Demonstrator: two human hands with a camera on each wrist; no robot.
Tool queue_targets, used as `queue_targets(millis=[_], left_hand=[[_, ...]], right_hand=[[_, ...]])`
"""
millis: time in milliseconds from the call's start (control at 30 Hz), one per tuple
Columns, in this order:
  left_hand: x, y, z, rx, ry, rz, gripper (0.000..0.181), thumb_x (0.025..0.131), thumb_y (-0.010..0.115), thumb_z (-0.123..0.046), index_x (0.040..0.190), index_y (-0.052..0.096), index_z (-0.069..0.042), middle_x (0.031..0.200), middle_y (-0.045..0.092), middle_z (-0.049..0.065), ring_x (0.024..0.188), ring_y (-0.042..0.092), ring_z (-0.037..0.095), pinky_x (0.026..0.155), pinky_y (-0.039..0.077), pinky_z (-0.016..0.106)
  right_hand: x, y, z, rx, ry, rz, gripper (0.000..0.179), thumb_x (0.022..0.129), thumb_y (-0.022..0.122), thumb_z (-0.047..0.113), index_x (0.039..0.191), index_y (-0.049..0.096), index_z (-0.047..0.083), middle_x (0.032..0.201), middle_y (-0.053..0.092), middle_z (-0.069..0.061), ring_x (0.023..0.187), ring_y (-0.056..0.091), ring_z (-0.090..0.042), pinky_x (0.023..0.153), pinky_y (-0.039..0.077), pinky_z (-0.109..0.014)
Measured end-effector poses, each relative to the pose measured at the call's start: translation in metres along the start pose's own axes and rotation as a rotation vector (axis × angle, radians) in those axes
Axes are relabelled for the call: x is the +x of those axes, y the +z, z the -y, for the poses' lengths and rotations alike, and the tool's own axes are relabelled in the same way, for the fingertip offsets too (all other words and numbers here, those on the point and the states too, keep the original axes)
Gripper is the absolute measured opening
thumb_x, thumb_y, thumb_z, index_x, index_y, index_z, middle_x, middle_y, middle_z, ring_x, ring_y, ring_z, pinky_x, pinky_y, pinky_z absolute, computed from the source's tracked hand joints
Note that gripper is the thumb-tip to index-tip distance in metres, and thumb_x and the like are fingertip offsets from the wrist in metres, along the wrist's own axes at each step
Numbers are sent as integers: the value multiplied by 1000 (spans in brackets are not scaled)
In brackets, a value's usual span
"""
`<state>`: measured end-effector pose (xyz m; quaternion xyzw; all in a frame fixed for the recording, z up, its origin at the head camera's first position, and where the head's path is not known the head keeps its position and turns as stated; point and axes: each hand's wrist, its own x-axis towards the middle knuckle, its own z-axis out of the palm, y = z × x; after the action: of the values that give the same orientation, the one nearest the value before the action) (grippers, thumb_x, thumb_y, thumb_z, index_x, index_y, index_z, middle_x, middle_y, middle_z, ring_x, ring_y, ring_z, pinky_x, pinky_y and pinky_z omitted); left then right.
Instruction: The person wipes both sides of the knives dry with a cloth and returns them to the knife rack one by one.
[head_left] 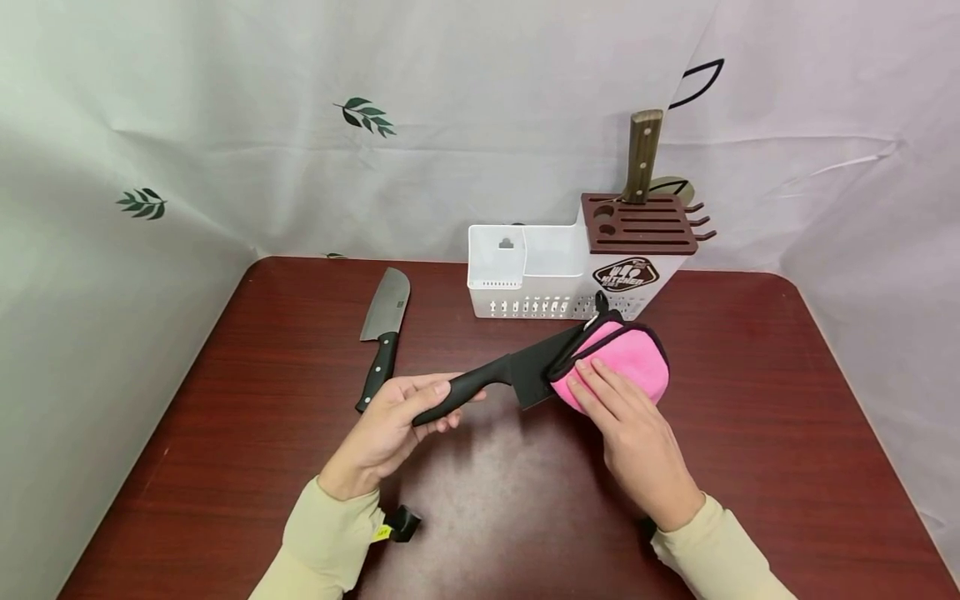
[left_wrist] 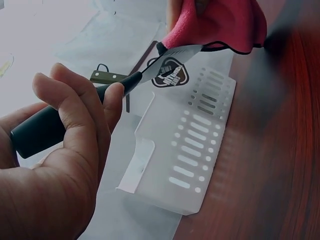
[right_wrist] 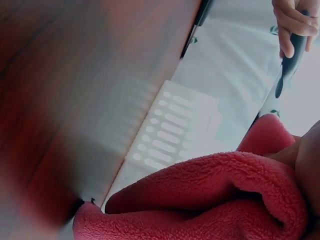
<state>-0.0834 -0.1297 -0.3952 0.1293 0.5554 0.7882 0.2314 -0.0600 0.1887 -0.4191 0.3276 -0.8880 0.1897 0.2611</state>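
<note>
My left hand point(head_left: 386, 425) grips the black handle of a kitchen knife point(head_left: 534, 371) with a broad black blade, held above the table and pointing right. Over the blade's far part, my right hand point(head_left: 641, 446) holds a pink cloth point(head_left: 637, 358) with black edging, fingers laid along its top and thumb hidden beneath. The cloth covers the blade's tip. In the left wrist view, the blade runs into the folded cloth point(left_wrist: 220, 25). The right wrist view shows the fluffy cloth point(right_wrist: 215, 185) doubled over.
A white knife rack point(head_left: 532, 300) with a brown slotted top stands at the back, behind the cloth. One wooden-handled knife point(head_left: 642, 158) is upright in it. A second knife point(head_left: 388, 308), with a steel blade and black handle, lies on the dark red table point(head_left: 750, 400) at left.
</note>
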Motion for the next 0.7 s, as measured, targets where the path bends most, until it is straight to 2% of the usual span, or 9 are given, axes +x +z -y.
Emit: queue_targets(millis=[133,367,533,633,700], left_hand=[[-1,-1,-1,0,-8,-3,35,106,50,-13,130,59,11,108,73,10,73,54,11,65,45,18],[-5,-5,-5,-5,3,-2,34,106,49,-11,130,59,10,111,73,13,71,52,10,65,44,18],[-8,-5,-13,44,3,-38,33,104,53,-11,130,59,10,109,73,12,69,53,9,64,44,19],[-10,-4,-18,83,9,-94,31,102,57,-9,126,62,9,90,73,7,67,55,9,63,46,19],[-12,-4,-22,105,21,-136,28,100,59,-8,123,64,8,79,69,3,66,57,9,62,48,19]], right_hand=[[-1,-1,-4,-5,10,-17,50,87,49,-12,134,62,0,138,59,-18,130,52,-37,111,37,-46],[-4,-4,-14,-11,27,-56,58,79,54,-19,133,63,-1,137,60,-19,129,53,-37,113,34,-43],[-6,-10,-21,-8,64,-78,61,75,61,-21,132,63,-1,137,60,-19,127,54,-39,109,37,-48],[-8,-16,-27,-14,95,-100,65,72,66,-22,133,63,0,138,60,-18,127,54,-39,109,37,-47],[-10,-20,-31,-16,113,-126,62,74,64,-22,132,64,0,136,60,-18,125,55,-38,112,36,-43]])
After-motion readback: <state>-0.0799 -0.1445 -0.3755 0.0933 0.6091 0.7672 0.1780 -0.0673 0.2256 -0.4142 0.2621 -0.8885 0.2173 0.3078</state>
